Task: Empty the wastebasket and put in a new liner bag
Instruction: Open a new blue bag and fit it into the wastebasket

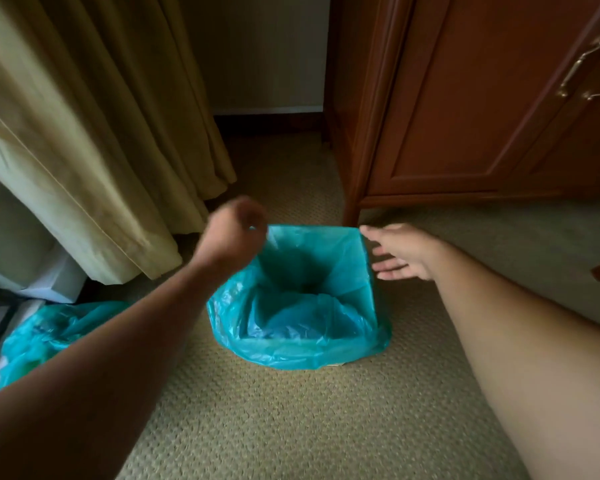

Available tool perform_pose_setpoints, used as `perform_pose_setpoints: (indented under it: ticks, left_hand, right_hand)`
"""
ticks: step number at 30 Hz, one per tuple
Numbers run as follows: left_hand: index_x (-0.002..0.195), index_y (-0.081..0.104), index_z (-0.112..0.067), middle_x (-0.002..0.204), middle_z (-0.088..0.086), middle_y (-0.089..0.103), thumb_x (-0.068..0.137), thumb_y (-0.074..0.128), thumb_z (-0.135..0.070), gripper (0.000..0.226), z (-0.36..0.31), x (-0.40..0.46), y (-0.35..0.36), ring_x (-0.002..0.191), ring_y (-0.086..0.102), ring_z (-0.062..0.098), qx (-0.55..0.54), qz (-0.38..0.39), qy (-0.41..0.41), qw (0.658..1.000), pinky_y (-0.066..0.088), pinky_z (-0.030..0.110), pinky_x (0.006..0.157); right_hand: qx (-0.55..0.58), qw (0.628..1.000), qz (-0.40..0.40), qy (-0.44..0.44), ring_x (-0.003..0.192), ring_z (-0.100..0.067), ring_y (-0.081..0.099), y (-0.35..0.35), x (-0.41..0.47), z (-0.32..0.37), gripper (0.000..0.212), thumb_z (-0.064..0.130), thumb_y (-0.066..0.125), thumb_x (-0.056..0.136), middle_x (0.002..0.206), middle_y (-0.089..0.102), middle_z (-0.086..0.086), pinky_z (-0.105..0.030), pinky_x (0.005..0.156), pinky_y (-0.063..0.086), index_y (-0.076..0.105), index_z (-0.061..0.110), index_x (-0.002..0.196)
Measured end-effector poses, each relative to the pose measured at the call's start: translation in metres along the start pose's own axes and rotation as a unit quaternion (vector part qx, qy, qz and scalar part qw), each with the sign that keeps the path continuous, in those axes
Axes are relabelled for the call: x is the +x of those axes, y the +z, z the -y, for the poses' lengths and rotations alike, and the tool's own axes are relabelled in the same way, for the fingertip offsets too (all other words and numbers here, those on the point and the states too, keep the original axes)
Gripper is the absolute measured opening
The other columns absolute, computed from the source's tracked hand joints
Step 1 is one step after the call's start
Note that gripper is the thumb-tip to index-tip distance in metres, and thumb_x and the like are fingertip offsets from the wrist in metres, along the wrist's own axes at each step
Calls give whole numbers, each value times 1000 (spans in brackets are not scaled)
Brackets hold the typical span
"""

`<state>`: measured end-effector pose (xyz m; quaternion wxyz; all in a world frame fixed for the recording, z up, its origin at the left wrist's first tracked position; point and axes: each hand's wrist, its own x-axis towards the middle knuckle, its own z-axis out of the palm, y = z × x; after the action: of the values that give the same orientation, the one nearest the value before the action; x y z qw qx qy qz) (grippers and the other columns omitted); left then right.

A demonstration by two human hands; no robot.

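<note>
On a tan, woven-textured carpet (291,427) in the corner of a room stands the wastebasket (369,268), square in outline and almost wholly covered by a teal liner bag (302,351) that lines its inside and is folded down over its rim, the loose plastic bunching out around the near side and reaching the floor. Behind it, a pale wall with a dark baseboard (267,121) closes off the corner. Heavy beige curtains (84,133) hang down on the left side to the floor, and a reddish-brown wooden cabinet (465,116) with metal handles (584,69) stands on legs at the right, its front leg just beyond the basket's far right corner. A second teal bag (45,337), crumpled, lies on the floor at the lower left, near some white boxes (54,282) under the curtain. The left hand (236,230) is blurred, curled loosely into a fist above the basket's far left corner; whether it pinches the plastic there cannot be told. The right hand (400,252) is spread open with fingers apart, just beside the basket's right edge, its fingertips at or close to the liner at the far right corner.
</note>
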<state>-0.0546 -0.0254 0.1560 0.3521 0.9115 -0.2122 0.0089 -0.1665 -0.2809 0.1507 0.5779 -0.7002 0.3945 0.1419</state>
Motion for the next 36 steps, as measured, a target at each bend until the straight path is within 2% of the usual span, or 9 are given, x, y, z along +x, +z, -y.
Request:
perform_pose_setpoints:
  ticks: [4, 12, 16, 19, 21, 24, 28, 34, 36]
  left_hand:
    - [137, 57, -12, 142, 7, 57, 105, 37, -14, 38, -36, -30, 67, 130, 53, 22, 153, 419, 74, 892, 31, 27, 109]
    - [138, 56, -13, 146, 8, 52, 101, 35, -45, 53, 1, -61, 112, 130, 50, 27, 222, 559, -51, 797, 34, 39, 112]
    - [122, 66, -8, 128, 12, 66, 101, 43, -26, 36, -14, -36, 97, 107, 67, 29, 112, 449, -81, 883, 54, 37, 89]
    - [95, 71, -22, 96, 2, 74, 96, 49, -24, 22, -22, -12, 59, 73, 70, 20, -83, 173, -129, 973, 57, 37, 63]
    - [95, 68, -28, 92, -7, 70, 91, 49, -37, 21, -2, 0, 29, 78, 65, 17, -14, -50, -123, 991, 52, 33, 69]
    - [124, 60, -16, 112, 12, 67, 98, 38, -48, 47, 46, 7, 20, 73, 61, 22, -108, -35, -308, 944, 49, 28, 58]
    - [127, 61, -7, 96, 20, 72, 99, 23, -66, 76, 62, -14, 38, 73, 70, 32, -438, 128, -489, 744, 57, 33, 56]
    - [105, 69, -8, 89, 18, 74, 103, 33, -52, 57, 72, -19, 63, 70, 72, 27, -487, 122, -420, 756, 56, 37, 68]
    - [91, 67, -8, 73, 12, 73, 105, 40, -40, 44, 72, -17, 65, 58, 70, 19, -496, 113, -417, 753, 57, 29, 55]
  right_hand:
    - [-52, 998, -24, -21, 87, -22, 65, 20, 8, 13, 32, 9, 62, 96, 113, 63, -10, -35, 62, 59, 55, 17, 127]
    - [-45, 996, -72, -30, 96, -18, 64, 24, 19, -2, 28, 16, 59, 97, 105, 63, -4, -32, 74, 59, 58, 23, 124]
    - [12, 999, -27, -17, 98, -19, 64, 21, 16, -12, 31, 25, 60, 97, 110, 66, -3, -38, 78, 57, 58, 22, 129]
    - [35, 999, -9, 28, 110, -21, 57, 17, 14, -16, 50, 54, 58, 93, 121, 61, 1, -46, 95, 47, 54, 25, 133]
    - [52, 995, -12, 78, 136, -31, 43, 16, 18, -19, 86, 76, 55, 81, 149, 46, -3, -57, 109, 33, 38, 26, 150]
    - [105, 988, 16, 109, 142, -33, 39, 26, 32, -28, 119, 98, 50, 53, 158, 38, -7, -61, 117, 22, 36, 30, 150]
    - [135, 988, -6, 78, 136, -25, 47, 45, 35, -33, 95, 91, 35, 74, 152, 48, -5, -50, 118, 29, 49, 29, 145]
    - [148, 986, -13, 68, 121, -26, 61, 50, 45, -44, 96, 93, 33, 71, 139, 61, -9, -51, 109, 43, 57, 28, 137]
    - [150, 986, -4, 73, 119, -26, 62, 51, 43, -42, 87, 88, 33, 79, 134, 63, -9, -48, 108, 44, 60, 26, 134]
